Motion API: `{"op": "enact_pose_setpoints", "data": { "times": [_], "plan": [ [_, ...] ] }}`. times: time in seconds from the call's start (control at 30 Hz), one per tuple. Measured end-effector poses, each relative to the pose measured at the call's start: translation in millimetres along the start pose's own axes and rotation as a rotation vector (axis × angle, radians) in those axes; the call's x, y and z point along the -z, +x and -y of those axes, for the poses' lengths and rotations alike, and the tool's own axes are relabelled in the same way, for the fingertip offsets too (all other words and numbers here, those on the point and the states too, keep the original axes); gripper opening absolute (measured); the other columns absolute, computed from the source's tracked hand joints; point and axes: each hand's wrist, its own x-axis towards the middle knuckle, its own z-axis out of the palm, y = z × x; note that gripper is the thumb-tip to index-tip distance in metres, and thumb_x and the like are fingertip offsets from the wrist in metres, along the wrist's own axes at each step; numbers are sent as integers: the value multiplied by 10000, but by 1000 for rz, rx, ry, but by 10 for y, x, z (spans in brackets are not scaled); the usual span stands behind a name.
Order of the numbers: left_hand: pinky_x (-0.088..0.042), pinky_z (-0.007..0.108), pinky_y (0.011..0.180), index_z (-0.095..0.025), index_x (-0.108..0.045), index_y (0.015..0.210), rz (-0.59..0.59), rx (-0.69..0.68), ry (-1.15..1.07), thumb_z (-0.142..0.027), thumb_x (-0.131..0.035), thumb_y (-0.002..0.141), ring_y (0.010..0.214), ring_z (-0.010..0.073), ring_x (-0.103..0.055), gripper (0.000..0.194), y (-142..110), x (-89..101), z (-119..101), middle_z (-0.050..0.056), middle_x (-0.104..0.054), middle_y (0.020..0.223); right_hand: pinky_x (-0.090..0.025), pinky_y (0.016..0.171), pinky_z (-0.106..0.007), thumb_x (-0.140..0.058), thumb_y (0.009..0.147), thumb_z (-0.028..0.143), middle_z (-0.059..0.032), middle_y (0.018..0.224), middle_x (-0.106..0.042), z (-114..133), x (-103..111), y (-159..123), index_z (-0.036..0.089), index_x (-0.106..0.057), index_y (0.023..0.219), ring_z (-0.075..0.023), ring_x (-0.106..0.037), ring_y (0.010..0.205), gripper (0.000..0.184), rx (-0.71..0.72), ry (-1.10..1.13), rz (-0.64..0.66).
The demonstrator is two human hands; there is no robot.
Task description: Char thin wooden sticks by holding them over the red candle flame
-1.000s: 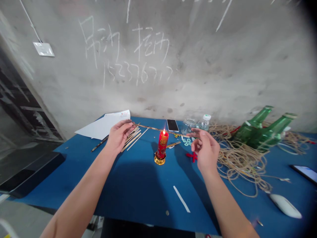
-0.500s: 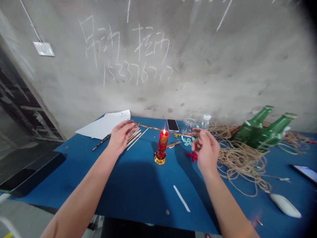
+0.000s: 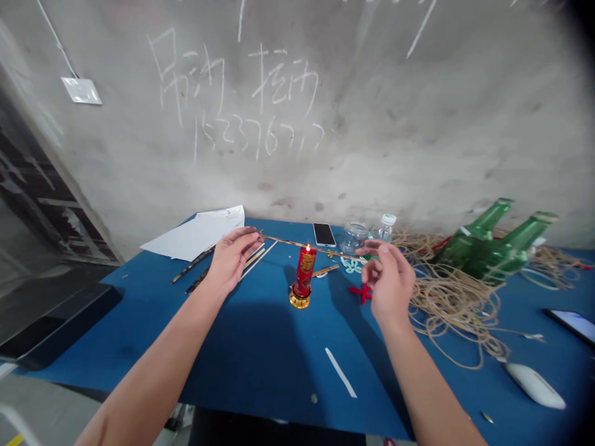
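The fingers (image 3: 242, 235) of the left hand (image 3: 229, 263) pinch one end of a thin bamboo strip (image 3: 288, 241), which runs level across the table. The right hand's (image 3: 391, 285) fingertips (image 3: 374, 246) curve toward the strip's other end; whether they grip it or sit just beside it, I cannot tell.

The strip crosses at the tip of the flame (image 3: 307, 247) on a red candle (image 3: 305, 269) in a gold holder (image 3: 300, 298). Whether flame and strip touch is too fine to see.

Taking the candle as the clock's centre, with 12 toward the concrete wall (image 3: 372, 124), a smartphone (image 3: 324, 234) lies at 12 to 1. A glass jar (image 3: 353, 238) and a plastic bottle (image 3: 383, 229) stand at 1 to 2. Two green glass bottles (image 3: 483, 244) lie at 2 on a tangle of twine (image 3: 453, 303). A red knot (image 3: 361, 293) sits at 3 to 4, white paper (image 3: 195, 235) at 10, on the blue table (image 3: 139, 347).
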Motion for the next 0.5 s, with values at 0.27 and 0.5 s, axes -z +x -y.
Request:
{"op": "enact_pose_setpoints", "data": {
  "times": [0.27,0.5],
  "plan": [
    [-625,245,845,-141,-769,929,-2,23,2,-158,-917,671,852,156,-767,297,-64,-60,28,72,-790,934,-338,407,-236,-661,964,480,-44,861,-739,8,3,1,206,-732,965,-65,-484,430,283,7,8,3],
    [-626,222,827,-131,-768,917,5,25,-15,-147,-915,667,820,138,-766,291,-85,-86,32,59,-791,912,-350,400,-233,-668,950,513,-48,860,-743,9,10,11,200,-725,955,-66,-483,428,319,10,-1,-9]
  ]
}}
